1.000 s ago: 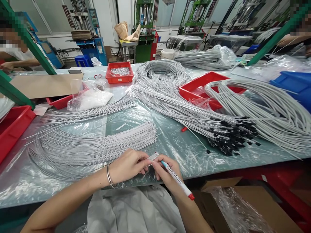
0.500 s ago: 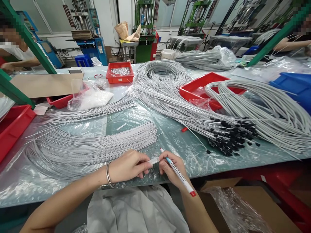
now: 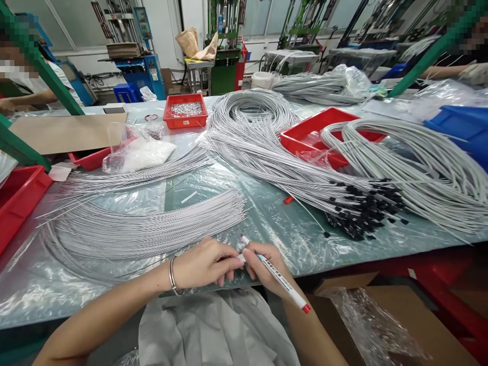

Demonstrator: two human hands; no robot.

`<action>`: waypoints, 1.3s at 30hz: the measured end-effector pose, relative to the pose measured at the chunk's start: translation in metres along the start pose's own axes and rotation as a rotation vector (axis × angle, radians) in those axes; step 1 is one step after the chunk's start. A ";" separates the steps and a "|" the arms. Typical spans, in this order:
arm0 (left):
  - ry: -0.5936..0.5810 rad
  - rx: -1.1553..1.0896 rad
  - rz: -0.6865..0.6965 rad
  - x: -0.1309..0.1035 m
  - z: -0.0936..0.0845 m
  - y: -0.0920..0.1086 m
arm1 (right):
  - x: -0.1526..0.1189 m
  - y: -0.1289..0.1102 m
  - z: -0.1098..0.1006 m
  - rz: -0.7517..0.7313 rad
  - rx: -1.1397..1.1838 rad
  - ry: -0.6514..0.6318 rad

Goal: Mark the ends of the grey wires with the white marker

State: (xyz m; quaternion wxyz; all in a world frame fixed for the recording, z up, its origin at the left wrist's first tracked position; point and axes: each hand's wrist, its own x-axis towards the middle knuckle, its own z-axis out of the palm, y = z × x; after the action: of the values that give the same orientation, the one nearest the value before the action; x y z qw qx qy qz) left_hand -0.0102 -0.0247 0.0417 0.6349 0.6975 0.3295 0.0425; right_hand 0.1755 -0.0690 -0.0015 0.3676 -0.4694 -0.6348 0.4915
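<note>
Marker (image 3: 281, 278) at lower centre of the frame, tip pointing up-left, fingers of the right hand (image 3: 277, 257) clamped around it! Left hand (image 3: 208, 262) just beside, fingers pinched on a small pale piece (image 3: 241, 257), and grey wires (image 3: 160, 229) fan across the table (image 3: 305, 249), left of centre.

Across the top of the frame, white wall (image 3: 165, 30) and grey-tinted windows (image 3: 84, 25). Upper left, blue stool (image 3: 127, 93); upper centre, green machine (image 3: 222, 73). Through the middle, a plastic-covered counter (image 3: 274, 218), glinting with reflected light.
</note>
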 end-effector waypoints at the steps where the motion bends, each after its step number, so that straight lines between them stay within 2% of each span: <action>1: 0.002 -0.071 -0.016 0.001 -0.001 0.000 | -0.001 0.001 0.001 -0.030 -0.011 0.072; 4: 0.032 -0.198 -0.049 0.002 -0.006 0.000 | -0.003 0.004 0.004 -0.151 -0.080 0.248; 8: 0.063 -0.224 -0.051 0.003 -0.011 0.002 | -0.006 0.005 0.017 -0.320 -0.249 0.303; 11: 0.061 -0.239 -0.045 0.005 -0.012 0.002 | -0.007 0.003 0.027 -0.372 -0.381 0.386; 14: 0.044 -0.265 -0.044 0.007 -0.011 0.003 | -0.009 -0.001 0.030 -0.386 -0.448 0.384; 18: 0.043 -0.279 -0.040 0.010 -0.009 0.003 | -0.012 0.003 0.018 -0.393 -0.486 0.295; 20: 0.018 -0.240 -0.042 0.013 -0.006 0.000 | -0.015 0.010 0.007 -0.342 -0.398 0.329; 23: -0.087 -0.161 -0.077 0.021 0.002 -0.012 | -0.020 0.022 -0.009 -0.187 0.001 0.538; 25: -0.144 -0.144 -0.120 0.028 0.007 -0.023 | -0.023 0.027 -0.015 -0.148 0.167 0.644; 28: -0.183 -0.186 -0.169 0.038 0.011 -0.036 | -0.029 0.028 -0.016 -0.127 0.072 0.583; 30: -0.203 -0.206 -0.179 0.043 0.010 -0.040 | -0.031 0.026 -0.013 -0.070 -0.018 0.510; 32: -0.226 -0.212 -0.187 0.045 0.009 -0.042 | -0.030 0.024 -0.010 -0.024 -0.089 0.501; 39: -0.269 -0.226 -0.188 0.049 0.005 -0.044 | -0.024 0.026 -0.004 -0.209 -0.365 0.507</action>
State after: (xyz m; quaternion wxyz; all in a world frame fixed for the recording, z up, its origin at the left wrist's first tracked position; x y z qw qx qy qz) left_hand 0.0122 -0.0051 -0.0173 0.7487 0.5873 0.2985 -0.0737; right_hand 0.1921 -0.0888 -0.0259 0.4721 -0.5673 -0.6455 0.1966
